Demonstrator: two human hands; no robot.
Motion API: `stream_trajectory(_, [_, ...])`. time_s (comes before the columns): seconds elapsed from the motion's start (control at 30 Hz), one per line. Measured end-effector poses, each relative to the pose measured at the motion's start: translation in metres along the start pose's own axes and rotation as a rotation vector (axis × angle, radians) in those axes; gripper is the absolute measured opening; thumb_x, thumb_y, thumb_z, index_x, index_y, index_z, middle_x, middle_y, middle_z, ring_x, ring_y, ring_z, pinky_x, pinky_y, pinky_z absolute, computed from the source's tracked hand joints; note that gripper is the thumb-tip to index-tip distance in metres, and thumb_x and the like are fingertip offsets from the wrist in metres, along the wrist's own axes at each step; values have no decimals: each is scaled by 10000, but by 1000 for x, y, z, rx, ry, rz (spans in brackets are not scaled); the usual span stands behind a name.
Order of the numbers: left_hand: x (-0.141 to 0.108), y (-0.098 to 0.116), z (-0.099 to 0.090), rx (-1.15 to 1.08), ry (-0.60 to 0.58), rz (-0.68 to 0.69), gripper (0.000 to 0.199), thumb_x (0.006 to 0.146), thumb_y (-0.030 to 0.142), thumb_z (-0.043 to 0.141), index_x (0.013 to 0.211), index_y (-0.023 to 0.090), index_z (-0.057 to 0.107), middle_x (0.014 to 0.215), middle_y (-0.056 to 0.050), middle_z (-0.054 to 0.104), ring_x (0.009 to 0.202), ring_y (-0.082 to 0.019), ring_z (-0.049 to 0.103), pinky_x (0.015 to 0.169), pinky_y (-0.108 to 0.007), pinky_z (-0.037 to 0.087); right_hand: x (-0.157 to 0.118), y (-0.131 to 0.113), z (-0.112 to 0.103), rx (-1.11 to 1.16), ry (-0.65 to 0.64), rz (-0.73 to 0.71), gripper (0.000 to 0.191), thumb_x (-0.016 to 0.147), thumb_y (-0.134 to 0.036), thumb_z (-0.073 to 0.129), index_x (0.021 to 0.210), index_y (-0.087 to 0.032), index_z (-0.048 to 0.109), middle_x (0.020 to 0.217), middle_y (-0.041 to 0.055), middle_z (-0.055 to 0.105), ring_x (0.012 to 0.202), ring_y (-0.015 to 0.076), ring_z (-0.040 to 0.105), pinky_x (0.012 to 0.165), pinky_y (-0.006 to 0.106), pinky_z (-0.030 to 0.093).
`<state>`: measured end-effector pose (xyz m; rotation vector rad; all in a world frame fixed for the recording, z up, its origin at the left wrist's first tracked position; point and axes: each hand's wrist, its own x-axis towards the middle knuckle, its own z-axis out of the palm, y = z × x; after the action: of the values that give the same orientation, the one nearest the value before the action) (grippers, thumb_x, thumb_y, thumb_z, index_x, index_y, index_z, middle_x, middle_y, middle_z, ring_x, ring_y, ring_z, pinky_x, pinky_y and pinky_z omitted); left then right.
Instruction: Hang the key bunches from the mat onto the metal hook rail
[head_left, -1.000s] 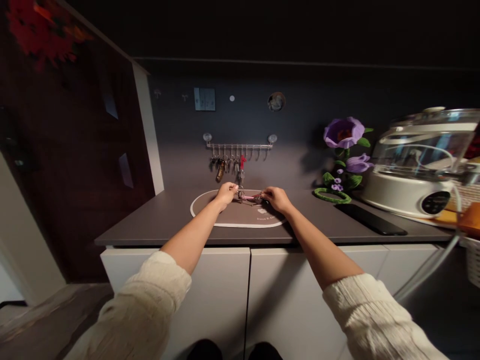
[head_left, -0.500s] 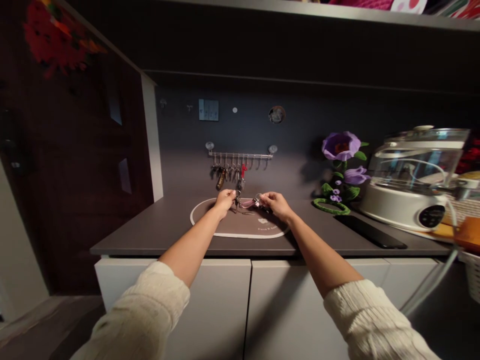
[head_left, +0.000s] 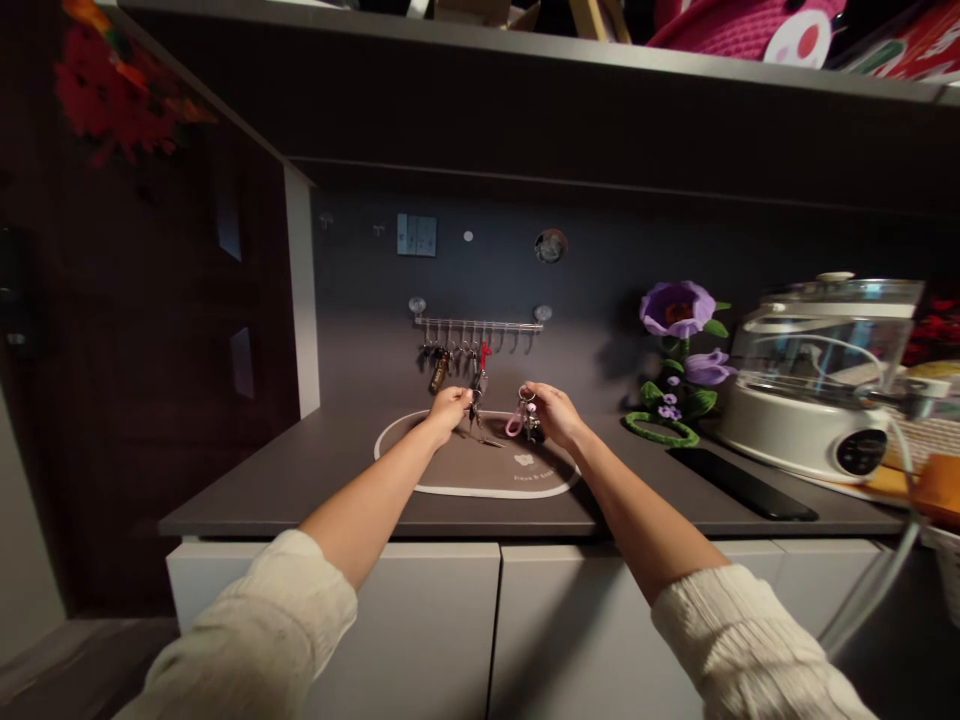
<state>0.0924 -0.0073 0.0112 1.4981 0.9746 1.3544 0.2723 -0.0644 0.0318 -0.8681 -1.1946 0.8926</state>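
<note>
My left hand (head_left: 451, 412) pinches a ring with a bunch of dark keys (head_left: 474, 414) dangling from it. To its right, my right hand (head_left: 553, 412) grips another key ring, from which a pink strap (head_left: 515, 421) and small charms hang. Both bunches are apart, above the brown oval mat (head_left: 450, 470) with a white border. Behind them a clear rail (head_left: 480, 325) with hooks is fixed to the wall. Several keys (head_left: 439, 374), one with a brown tag, hang on its left hooks, and a red cord (head_left: 485, 355) hangs near its middle.
On the counter's right side are purple knitted flowers (head_left: 679, 310) in a green ring, a black phone (head_left: 739, 483) and a white appliance (head_left: 802, 425) with a clear top. A shelf (head_left: 525, 55) runs overhead. A dark door (head_left: 165, 380) stands at the left.
The pink strap, earlier stretched out between my hands, now hangs in a loop under my right hand. The two bunches are further apart. The view has tilted up slightly.
</note>
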Motion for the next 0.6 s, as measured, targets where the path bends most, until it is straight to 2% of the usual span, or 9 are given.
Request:
stream_trajectory(0.13, [7, 11, 2, 46, -31, 40, 138, 762, 259, 515, 774, 134, 572, 767, -42, 638, 673, -98, 544, 610, -208, 409, 4, -7, 5, 93, 60, 61, 133, 678, -310, 540, 711, -186, 501, 767, 45, 662, 745, 157, 609, 584, 241, 446])
stream_trajectory(0.2, [11, 14, 3, 73, -40, 75, 129, 768, 251, 508, 768, 137, 568, 786, -47, 643, 693, -104, 552, 644, -219, 410, 6, -9, 7, 135, 52, 114, 91, 715, -280, 480, 705, -191, 465, 750, 44, 665, 766, 164, 622, 623, 262, 457])
stream_trajectory(0.4, [16, 14, 3, 118, -14, 182, 85, 760, 207, 510, 728, 138, 550, 731, -29, 621, 692, -107, 550, 715, -238, 410, 19, -15, 14, 188, 26, 242, 83, 763, -216, 416, 691, -180, 433, 554, -4, 546, 633, 158, 618, 634, 300, 475])
stream_trajectory(0.6, [17, 1, -4, 71, 35, 168, 84, 740, 207, 520, 705, 137, 548, 702, -25, 609, 689, -112, 550, 722, -247, 414, 35, -17, 23, 248, 69, 255, 124, 797, -214, 396, 680, -186, 422, 501, -26, 459, 490, 125, 544, 598, 302, 487])
